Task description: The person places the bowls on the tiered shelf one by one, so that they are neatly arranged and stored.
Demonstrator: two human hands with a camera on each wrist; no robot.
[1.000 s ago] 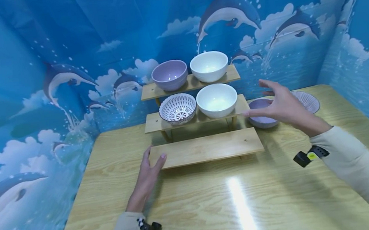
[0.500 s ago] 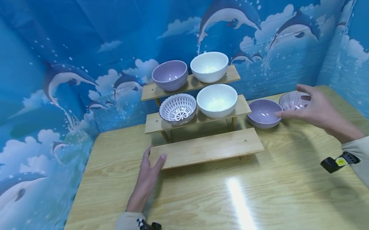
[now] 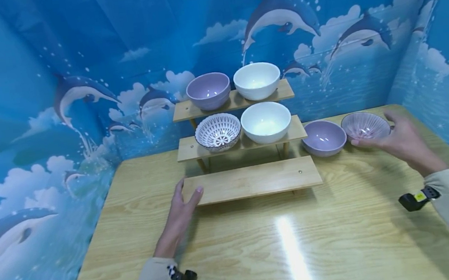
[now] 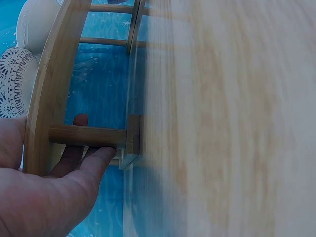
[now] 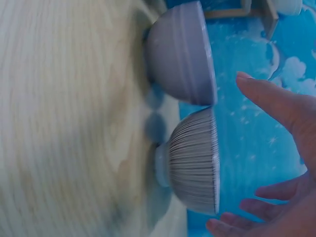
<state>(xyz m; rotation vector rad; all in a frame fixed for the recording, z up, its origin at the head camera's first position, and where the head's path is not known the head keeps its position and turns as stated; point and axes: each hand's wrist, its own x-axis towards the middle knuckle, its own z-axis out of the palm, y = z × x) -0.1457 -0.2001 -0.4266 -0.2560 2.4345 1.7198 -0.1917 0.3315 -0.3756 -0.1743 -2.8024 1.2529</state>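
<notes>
My left hand [image 3: 179, 213] grips the left end of the bottom board of a three-tier wooden shelf [image 3: 253, 181]. Its thumb lies on top, while the fingers reach underneath beside a round wooden leg [image 4: 89, 135]. At the far right, my right hand [image 3: 405, 141] hovers over the right side of a striped bowl [image 3: 364, 126]. In the right wrist view, thumb and fingers are spread wide above the rim of this ribbed bowl [image 5: 195, 168], holding nothing. A purple bowl [image 3: 323, 138] stands on the table just left of the striped one.
On the top tier sit another purple bowl [image 3: 208, 91] and a white bowl [image 3: 257, 81]. The middle tier carries a patterned bowl [image 3: 218, 132] and a second white bowl [image 3: 266, 122]. A blue dolphin backdrop [image 3: 136, 39] encloses the wooden table [image 3: 236, 253] behind and at the sides.
My right hand has moved right, from beside the shelf past the purple bowl to the striped bowl. The left hand keeps its grip on the shelf.
</notes>
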